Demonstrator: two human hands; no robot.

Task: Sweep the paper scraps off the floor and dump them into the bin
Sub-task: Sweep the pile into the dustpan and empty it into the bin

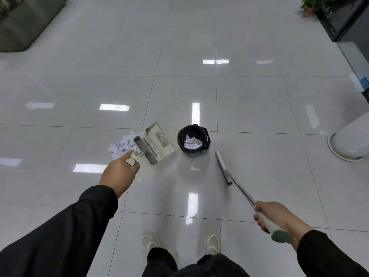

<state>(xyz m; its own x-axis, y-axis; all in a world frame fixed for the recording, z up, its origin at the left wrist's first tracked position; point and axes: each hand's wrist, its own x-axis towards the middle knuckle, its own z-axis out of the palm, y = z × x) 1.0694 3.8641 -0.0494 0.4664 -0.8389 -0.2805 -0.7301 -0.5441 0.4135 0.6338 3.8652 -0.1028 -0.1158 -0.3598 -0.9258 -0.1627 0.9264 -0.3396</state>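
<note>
Dustpan in one hand, broom in the other, bin dead centre.

The left hand grips the handle of the cream dustpan, which sits tilted just left of the black-lined bin. A heap of paper scraps lies on the tiled floor beside the pan; more sit inside the bin. The right hand clasps the broom, its head low, right of the bin.

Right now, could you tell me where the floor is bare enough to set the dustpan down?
Bare tile lies between the bin and the shoes, left of the broom. It is crowded left of the bin, where the dustpan in the left hand adjoins the paper scraps.
</note>
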